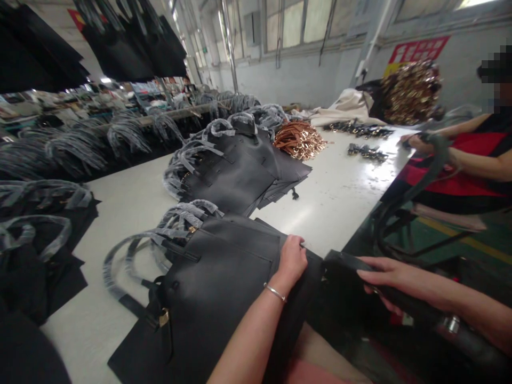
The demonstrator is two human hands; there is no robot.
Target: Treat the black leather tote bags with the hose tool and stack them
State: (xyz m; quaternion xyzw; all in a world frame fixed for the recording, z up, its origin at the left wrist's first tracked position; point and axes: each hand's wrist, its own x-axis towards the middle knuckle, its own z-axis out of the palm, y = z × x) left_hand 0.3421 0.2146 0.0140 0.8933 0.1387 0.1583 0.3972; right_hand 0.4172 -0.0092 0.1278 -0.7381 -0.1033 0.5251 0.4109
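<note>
A black handbag (224, 266) lies flat on top of a stack near me, its handles wrapped in clear plastic, with a strap and gold hardware at its side. My left hand (293, 261), a silver bangle at the wrist, rests at the bag's right edge with fingers curled closed on it. Just beyond that edge, my right hand (386, 277) is closed around a black flat-headed tool (344, 264). Its long dark body runs back under my forearm and carries a shiny metal fitting; its exact kind is unclear.
Another pile of black handbags (236, 165) lies farther up the white table (320, 202). Beyond are brown straps with gold clasps (298, 140) and small black straps (366, 152). More bags stand at left and hang overhead. A co-worker (476, 154) stands at right near a thick dark hose-like loop.
</note>
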